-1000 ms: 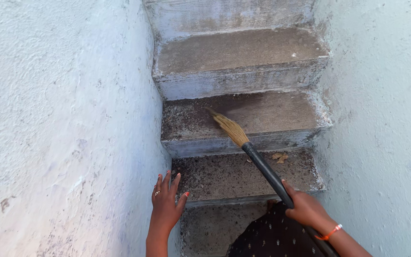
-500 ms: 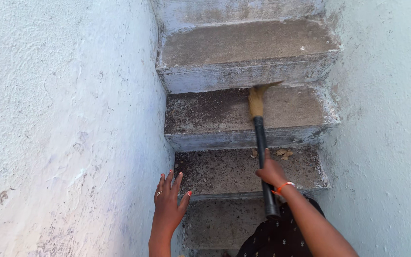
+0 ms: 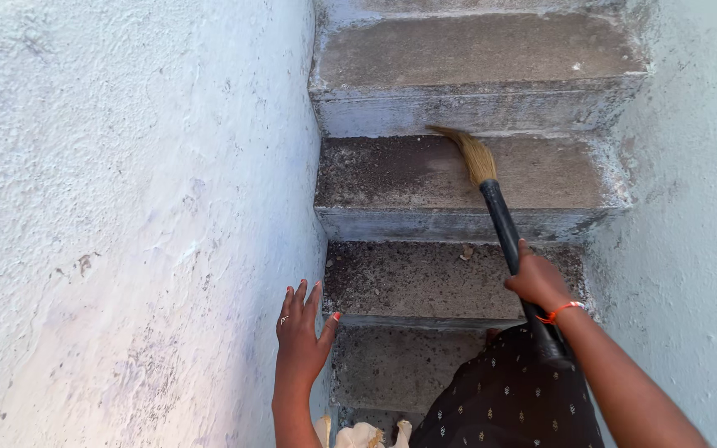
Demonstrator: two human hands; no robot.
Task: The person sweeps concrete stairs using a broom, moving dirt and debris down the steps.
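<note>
- The right hand point(image 3: 538, 280) was wrapped tight around the black handle of a broom point(image 3: 504, 228), which slanted up from the person's lap to the second visible step point(image 3: 466, 178).
- The straw bristles point(image 3: 475, 153) lay on that step, at its back edge where the next riser began, their tip bent to the left.
- The left hand point(image 3: 300, 336) held nothing; its fingers were spread and it pressed flat against the white wall point(image 3: 126, 224), beside the step below the broom's.
- Grit and a dry leaf point(image 3: 465, 253) lay on that lower step point(image 3: 425, 278), with darker dirt on the left half of the broom's step.
- As I judged it, a hard stroke could fling dirt down onto the dark dotted cloth point(image 3: 508, 398).
- With only one palm braced on a rough wall, a slip on loose grit looked possible.
</note>
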